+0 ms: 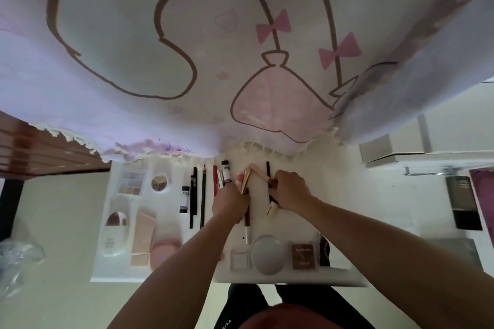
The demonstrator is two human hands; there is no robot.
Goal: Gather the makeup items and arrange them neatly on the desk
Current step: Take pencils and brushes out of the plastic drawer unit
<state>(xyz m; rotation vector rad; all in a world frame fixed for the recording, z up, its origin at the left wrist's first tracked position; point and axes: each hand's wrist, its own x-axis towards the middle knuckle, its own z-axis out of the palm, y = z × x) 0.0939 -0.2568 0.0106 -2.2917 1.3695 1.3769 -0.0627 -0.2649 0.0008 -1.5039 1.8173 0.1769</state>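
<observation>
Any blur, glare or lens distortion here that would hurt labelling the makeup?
Head view: wide-angle lens bows the desk edge and stretches both forearms; whole frame soft, so print on the black-and-white tube is unreadable; light even, shadows faint; the round compact mirror shows a reflection, no harsh glare.

Black pencils (197,195) lie parallel on the bench (334,208), pointing away. Beside them the left hand (230,203) grips a tilted gold tube (244,181), the right hand (290,189) a beige stick (260,171), tips meeting. Round white compact (268,254) at the near edge.
</observation>
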